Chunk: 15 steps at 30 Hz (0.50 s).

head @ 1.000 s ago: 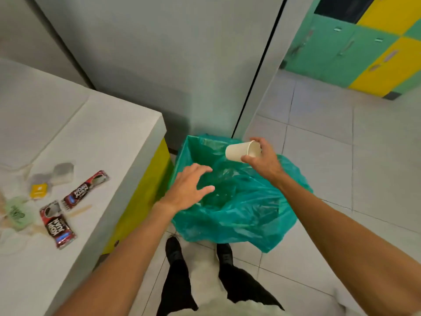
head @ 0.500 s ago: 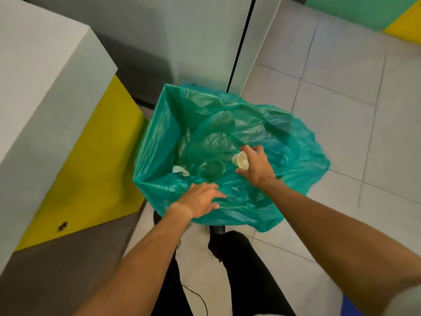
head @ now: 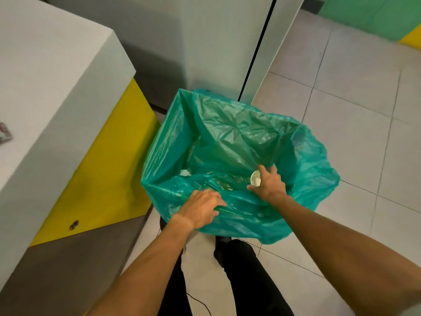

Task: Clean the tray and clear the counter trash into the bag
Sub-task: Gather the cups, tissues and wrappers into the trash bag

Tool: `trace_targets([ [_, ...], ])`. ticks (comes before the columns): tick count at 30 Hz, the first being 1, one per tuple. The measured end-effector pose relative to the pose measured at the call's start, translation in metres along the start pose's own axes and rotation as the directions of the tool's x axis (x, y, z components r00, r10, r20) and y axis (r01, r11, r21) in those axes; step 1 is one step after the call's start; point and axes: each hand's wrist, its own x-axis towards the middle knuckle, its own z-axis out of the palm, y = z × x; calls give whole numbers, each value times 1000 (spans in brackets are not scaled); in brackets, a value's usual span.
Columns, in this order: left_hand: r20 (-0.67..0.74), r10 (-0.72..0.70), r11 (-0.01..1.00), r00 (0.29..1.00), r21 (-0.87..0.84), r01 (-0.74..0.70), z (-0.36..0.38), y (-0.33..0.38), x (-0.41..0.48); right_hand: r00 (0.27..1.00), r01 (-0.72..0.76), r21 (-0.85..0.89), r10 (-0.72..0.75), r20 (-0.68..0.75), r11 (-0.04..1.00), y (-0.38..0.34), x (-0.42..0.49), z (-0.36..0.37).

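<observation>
While our left hand [head: 200, 209] curls its fingers over the near rim of the green trash bag [head: 227, 137] and holds the plastic, our right hand [head: 270, 187] grips a white paper cup [head: 255, 178] between thumb and fingers. The cup is tipped on its side with its open mouth turned left, held within the bag's opening at the near right. A crumpled white scrap [head: 185, 172] lies inside the bag at the left. The bag stands on the tiled floor [head: 355, 124], just right of the white counter [head: 45, 87] with its yellow side panel [head: 109, 174]. At the far left of the counter top we see part of a wrapper [head: 4, 133], too blurred to read.
</observation>
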Motion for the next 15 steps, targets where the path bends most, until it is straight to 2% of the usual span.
trace_targets([
  [3,-53,-22,999,998,-47,20,-18,6,-21,994,88,7,-87,-61,996,-25,-15,-18],
  [9,-210,-100,993,973,-86,83,-75,14,-67,946,308,161,-282,-161,938,-91,-51,-65],
  [11,-305,-120,991,945,-86,98,-102,12,-89,909,397,183,-358,-213,900,-121,-67,-86],
  [15,-520,-126,992,845,-74,102,-160,2,-144,805,579,228,-507,-307,782,-188,-102,-122],
])
